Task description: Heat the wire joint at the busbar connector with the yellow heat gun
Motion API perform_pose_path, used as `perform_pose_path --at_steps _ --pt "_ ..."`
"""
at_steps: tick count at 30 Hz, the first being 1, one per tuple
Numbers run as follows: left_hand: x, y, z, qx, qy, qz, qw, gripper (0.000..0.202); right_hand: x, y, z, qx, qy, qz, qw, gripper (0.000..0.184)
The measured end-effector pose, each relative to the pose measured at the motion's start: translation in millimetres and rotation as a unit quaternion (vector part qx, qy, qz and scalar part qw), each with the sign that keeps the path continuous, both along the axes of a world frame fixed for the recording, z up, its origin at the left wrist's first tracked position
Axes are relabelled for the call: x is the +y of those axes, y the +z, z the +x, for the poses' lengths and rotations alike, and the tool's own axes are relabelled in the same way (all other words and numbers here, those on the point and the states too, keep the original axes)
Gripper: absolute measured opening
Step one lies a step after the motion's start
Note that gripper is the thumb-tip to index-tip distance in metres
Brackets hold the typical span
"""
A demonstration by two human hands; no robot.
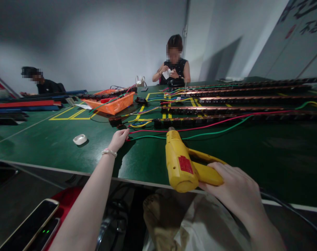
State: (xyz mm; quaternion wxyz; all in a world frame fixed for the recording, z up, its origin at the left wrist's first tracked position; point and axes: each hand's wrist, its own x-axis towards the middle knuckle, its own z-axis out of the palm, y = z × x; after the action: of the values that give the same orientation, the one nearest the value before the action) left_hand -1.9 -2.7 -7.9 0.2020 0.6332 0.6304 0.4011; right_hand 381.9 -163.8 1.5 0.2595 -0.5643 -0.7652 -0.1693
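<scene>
A yellow heat gun [180, 164] with a red label is gripped by its handle in my right hand [235, 188]. Its metal nozzle points away from me, close to the red and green wires. My left hand [119, 138] is closed, pinching the ends of the red wire [195, 127] and apparently the green wire [213, 133]; the fingertips partly hide them. Both wires run off to the right along a long dark bar [190, 122]. Short yellow and blue leads [141, 123] come out of the bar's left end, just beyond my left hand.
Several more dark bars with copper strips [226, 100] lie across the green table [69, 157]. An orange basket [114, 105] stands behind my left hand, a small white dish [80, 139] to its left. One person [175, 66] sits opposite, another [45, 82] far left. A black cable [291, 205] hangs at right.
</scene>
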Motion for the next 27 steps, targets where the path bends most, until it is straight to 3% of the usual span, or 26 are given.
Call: perform_pose_path --at_steps 20,27 --pt "-10.8 5.1 7.0 0.013 0.018 -0.005 1.000 0.045 -1.1 0.4 -1.0 -0.009 -0.008 0.012 1.000 0.038" --pt "-1.3 -4.0 2.0 0.022 0.002 0.005 1.000 0.044 0.4 -1.1 -3.5 0.003 0.000 0.001 1.000 0.035"
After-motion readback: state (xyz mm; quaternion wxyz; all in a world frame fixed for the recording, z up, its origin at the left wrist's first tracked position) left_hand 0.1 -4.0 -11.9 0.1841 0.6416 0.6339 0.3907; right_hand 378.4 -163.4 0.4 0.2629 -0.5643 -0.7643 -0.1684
